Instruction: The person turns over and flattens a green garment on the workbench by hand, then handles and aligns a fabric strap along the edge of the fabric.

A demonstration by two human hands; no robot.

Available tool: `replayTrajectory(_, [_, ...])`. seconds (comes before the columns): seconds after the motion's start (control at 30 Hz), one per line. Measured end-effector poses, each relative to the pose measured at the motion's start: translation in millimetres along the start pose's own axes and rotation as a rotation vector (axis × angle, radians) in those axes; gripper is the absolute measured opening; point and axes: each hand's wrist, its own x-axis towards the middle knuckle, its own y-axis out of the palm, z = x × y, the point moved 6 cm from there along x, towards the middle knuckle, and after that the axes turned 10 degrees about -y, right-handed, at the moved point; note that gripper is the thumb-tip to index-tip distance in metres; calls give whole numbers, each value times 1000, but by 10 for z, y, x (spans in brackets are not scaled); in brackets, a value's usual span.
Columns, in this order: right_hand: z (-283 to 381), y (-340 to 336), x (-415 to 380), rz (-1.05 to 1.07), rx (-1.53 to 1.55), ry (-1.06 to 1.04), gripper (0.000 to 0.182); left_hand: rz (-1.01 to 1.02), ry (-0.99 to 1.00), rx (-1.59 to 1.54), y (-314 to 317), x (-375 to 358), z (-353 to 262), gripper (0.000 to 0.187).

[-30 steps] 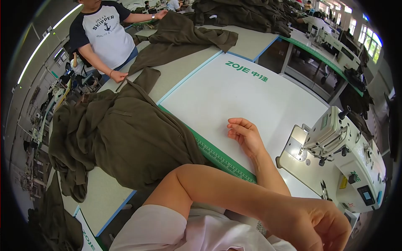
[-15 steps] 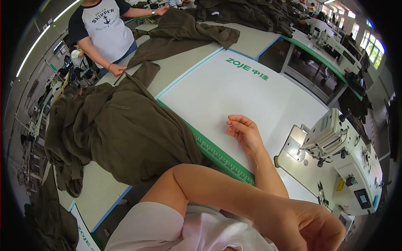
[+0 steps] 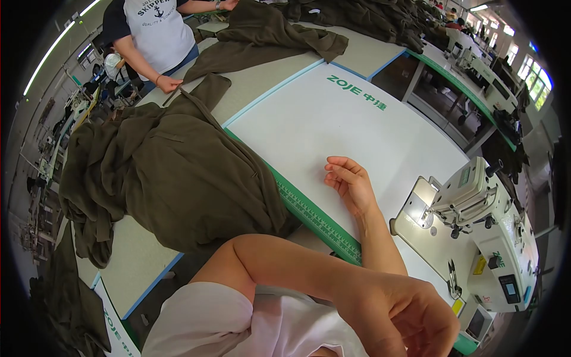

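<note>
My right hand [image 3: 350, 181] rests over the white sewing table [image 3: 309, 113], fingers loosely bent and a little apart, with nothing visible in it. Bent across my body, my left arm passes over my right forearm. At its end my left hand [image 3: 404, 315] hangs low at the bottom right, fingers curled inward; the fingertips and anything in them are hidden. A dark olive garment [image 3: 190, 178] lies bunched left of my right hand, beyond the green ruler edge [image 3: 321, 226]. The sewing machine [image 3: 476, 208] stands to the right of both hands.
Thread snips [image 3: 454, 279] lie by the machine. Across the table a co-worker's hand [image 3: 168, 83] touches more olive cloth [image 3: 256, 44]. A large garment pile [image 3: 369, 21] covers the back table. Another olive piece [image 3: 68, 291] hangs at the lower left.
My left hand has moved leftward and slightly down, uncovering more of the machine's base and the thread snips. My right hand keeps its pose. The view has shifted slightly.
</note>
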Motion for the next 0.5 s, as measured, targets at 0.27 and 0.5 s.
replayTrajectory(0.27, [11, -3, 1, 1, 41, -24, 18, -904, 201, 1048, -502, -1068, -127, 11])
replayTrajectory(0.5, [-29, 33, -11, 1, 18, -17, 18, -2611, -1042, 1941, 84, -3626, 329, 24])
